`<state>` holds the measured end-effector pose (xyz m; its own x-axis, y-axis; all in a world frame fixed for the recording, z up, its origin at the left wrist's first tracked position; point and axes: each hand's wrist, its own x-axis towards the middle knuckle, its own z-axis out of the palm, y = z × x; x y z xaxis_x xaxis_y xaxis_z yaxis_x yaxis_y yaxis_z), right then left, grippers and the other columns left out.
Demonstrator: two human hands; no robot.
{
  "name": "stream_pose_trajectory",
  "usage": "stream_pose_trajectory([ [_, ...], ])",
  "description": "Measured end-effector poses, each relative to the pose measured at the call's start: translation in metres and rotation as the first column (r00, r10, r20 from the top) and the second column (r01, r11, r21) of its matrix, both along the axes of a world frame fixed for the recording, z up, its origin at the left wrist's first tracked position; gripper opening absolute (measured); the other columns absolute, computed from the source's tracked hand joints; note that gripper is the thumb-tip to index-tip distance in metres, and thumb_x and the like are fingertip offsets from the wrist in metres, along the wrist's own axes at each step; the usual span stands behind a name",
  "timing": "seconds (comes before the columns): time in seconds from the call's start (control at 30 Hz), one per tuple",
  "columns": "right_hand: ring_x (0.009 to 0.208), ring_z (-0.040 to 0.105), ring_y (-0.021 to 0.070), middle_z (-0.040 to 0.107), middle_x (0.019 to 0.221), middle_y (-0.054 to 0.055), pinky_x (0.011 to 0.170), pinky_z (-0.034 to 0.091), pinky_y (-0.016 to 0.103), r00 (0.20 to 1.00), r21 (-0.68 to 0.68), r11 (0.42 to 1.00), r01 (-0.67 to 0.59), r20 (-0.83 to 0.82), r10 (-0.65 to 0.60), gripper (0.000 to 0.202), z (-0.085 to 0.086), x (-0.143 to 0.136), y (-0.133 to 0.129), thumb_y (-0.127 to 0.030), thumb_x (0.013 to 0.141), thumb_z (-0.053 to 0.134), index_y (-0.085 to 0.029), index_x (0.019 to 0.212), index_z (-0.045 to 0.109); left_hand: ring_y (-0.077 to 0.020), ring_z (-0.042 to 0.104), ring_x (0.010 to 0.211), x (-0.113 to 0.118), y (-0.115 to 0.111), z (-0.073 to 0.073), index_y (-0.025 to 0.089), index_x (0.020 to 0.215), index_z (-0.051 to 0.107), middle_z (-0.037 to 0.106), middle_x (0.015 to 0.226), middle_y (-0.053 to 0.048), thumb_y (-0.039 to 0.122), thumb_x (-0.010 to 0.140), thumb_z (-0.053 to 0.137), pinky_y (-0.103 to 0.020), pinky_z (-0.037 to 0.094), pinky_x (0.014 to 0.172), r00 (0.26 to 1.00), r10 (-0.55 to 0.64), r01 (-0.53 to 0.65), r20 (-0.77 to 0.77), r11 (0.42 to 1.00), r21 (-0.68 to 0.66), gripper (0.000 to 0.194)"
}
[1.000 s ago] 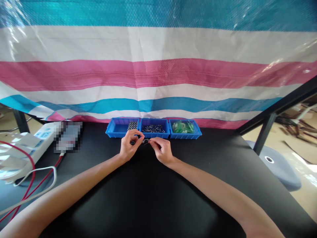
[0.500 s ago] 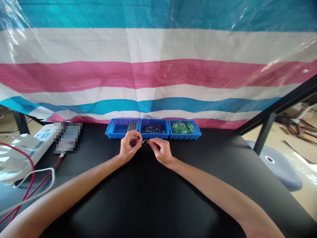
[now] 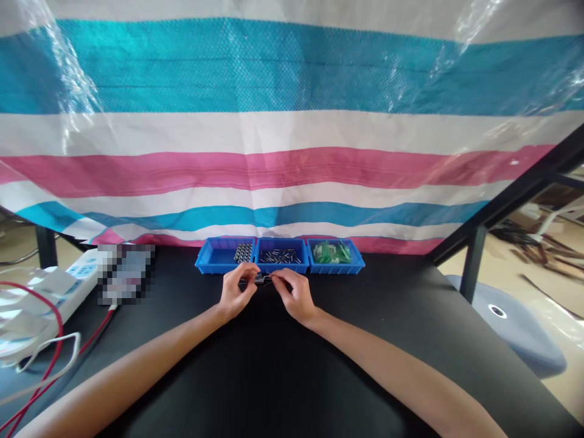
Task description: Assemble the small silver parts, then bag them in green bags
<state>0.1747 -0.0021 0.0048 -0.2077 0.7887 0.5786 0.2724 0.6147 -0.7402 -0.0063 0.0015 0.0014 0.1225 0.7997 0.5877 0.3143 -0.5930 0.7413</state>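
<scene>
In the middle of the view, my left hand (image 3: 236, 292) and my right hand (image 3: 295, 294) face each other just in front of the blue bins. A small metal part (image 3: 261, 280), thin and dark with bright spots, lies between their fingertips. The thumb and index finger of my left hand curl round its left end. My right hand pinches its other end with closed fingertips. The part's exact kind is too small to make out. Right behind my hands is the middle blue bin (image 3: 261, 268), holding loose dark metal pins or screws (image 3: 281, 256).
The left blue bin (image 3: 214, 268) holds round metal pieces (image 3: 243, 252); the right bin (image 3: 337, 268) has green pieces (image 3: 332, 252). At the left are a white power strip (image 3: 75, 277), red and white cables (image 3: 58, 334) and a pixelated device (image 3: 125, 274). A striped sheet (image 3: 292, 170) hangs behind.
The camera has tilted up slightly, so bins and table sit lower in view. Both hands stay together at the small metal part, with only slight finger movement.
</scene>
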Motion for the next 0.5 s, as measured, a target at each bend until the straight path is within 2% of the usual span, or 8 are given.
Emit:
stream_pose_trajectory([
  [0.13, 0.076, 0.064, 0.017, 0.068, 0.085, 0.006, 0.071, 0.051, 0.028, 1.0, -0.006, 1.0, -0.011, 0.016, 0.011, 0.016, 0.0, 0.0005, 0.0007, -0.022, 0.093, 0.052, -0.018, 0.093, 0.067, -0.0114, 0.05, 0.056, -0.0029, -0.001, 0.0014, 0.018, 0.089, 0.06, 0.05, 0.06, 0.003, 0.01, 0.072, 0.049, -0.025, 0.043, 0.06, 1.0, -0.025, 0.025, -0.01, 1.0, 0.019, 0.021],
  [0.33, 0.07, 0.059, 0.0154, 0.064, 0.079, 0.005, 0.065, 0.05, 0.027, 0.999, 0.005, 1.0, -0.005, 0.041, 0.005, 0.018, -0.0016, 0.0007, 0.0021, -0.024, 0.094, 0.051, -0.018, 0.094, 0.067, -0.0135, 0.052, 0.059, -0.0038, -0.0005, 0.0014, 0.017, 0.084, 0.062, 0.054, 0.063, 0.001, 0.01, 0.071, 0.045, -0.027, 0.044, 0.063, 1.0, -0.025, 0.025, 0.007, 1.0, 0.014, 0.022],
  [0.5, 0.068, 0.055, 0.0138, 0.057, 0.087, 0.006, 0.06, 0.049, 0.026, 1.0, 0.041, 0.999, 0.028, 0.004, -0.028, 0.018, -0.0033, 0.0001, 0.0015, -0.028, 0.093, 0.053, -0.02, 0.092, 0.069, -0.0146, 0.051, 0.062, -0.0016, -0.0002, 0.0035, 0.017, 0.077, 0.06, 0.053, 0.068, -0.002, 0.01, 0.072, 0.043, -0.028, 0.043, 0.062, 0.999, -0.033, 0.033, -0.002, 0.999, 0.029, 0.019],
])
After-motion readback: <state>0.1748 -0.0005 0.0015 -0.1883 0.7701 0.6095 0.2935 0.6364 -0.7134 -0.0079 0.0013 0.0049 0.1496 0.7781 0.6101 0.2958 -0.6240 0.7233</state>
